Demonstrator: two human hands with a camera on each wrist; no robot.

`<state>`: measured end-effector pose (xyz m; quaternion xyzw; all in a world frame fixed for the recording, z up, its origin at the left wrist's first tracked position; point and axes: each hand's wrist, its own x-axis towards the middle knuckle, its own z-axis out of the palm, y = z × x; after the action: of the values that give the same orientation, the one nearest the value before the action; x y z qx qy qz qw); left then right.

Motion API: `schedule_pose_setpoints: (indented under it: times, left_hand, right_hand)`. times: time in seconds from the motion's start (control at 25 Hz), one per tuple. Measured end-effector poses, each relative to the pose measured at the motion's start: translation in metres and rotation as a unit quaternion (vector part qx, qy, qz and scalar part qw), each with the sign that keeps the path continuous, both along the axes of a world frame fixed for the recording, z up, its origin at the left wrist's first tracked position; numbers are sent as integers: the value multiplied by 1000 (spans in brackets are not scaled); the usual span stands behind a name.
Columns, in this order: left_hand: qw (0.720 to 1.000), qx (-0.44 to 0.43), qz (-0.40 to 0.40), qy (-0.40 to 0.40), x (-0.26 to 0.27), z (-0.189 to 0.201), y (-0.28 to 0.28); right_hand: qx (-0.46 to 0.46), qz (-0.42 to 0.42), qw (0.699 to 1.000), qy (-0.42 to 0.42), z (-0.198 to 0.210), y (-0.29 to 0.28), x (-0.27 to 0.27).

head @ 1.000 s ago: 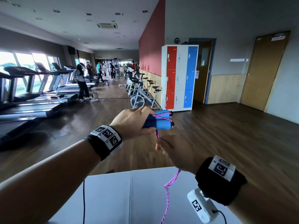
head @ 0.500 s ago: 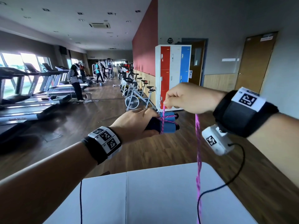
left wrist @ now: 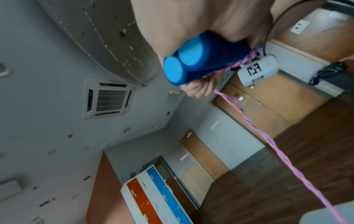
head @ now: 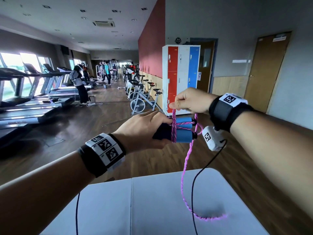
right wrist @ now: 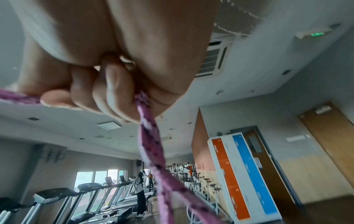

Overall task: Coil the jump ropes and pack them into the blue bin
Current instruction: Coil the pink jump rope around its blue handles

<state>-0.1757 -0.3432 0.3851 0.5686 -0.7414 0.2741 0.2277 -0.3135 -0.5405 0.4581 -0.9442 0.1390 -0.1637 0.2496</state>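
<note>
The left hand point(head: 144, 128) is curled tight around two blue handles point(head: 183, 131) of a jump rope, held side by side in the air above the white table point(head: 152, 206). In the left wrist view the round ends of the blue handles point(left wrist: 184, 63) stick out of the fist, one next to the other. The pink rope point(head: 173, 128) goes around both handles a few times, right beside the left hand's fingers. The right hand point(head: 191, 100) is just above the handles. Its fingers are curled, and they pinch the pink rope between thumb and fingertips. In the right wrist view the fingers point(right wrist: 116, 91) fold over the pink rope point(right wrist: 151, 144), and the rope hangs down from them. From the handles the loose rope drops in a long bend, and its low part lies on the table near the right edge. A white camera box point(head: 212, 138) hangs under the right wrist, just beside the handles. The blue bin is not in any view.
</note>
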Motion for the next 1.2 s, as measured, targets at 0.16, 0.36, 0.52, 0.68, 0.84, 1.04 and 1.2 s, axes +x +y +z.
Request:
schedule_pose_setpoints:
  times: [0.16, 0.36, 0.52, 0.68, 0.84, 1.04, 1.2]
  left_hand:
    - [999, 13, 26, 23, -7, 4, 5]
    - [998, 0, 38, 46, 2, 4, -4]
    - [995, 23, 83, 53, 19, 1, -10]
    - [989, 55, 113, 80, 26, 1, -12]
    - [987, 78, 125, 70, 30, 7, -16]
    - [980, 117, 144, 70, 34, 5, -16]
    - [983, 120, 114, 81, 20, 6, -15]
  right_hand:
    - [287, 31, 955, -76, -47, 1, 6]
    - [460, 4, 874, -155, -120, 44, 15]
    - [428, -54, 873, -226, -145, 81, 18]
    - [158, -76, 946, -273, -145, 84, 9]
    - [-11, -84, 985, -148, -110, 81, -10]
    - [-91, -63, 993, -36, -39, 81, -36]
    - [-119, -28, 992, -3, 16, 69, -40]
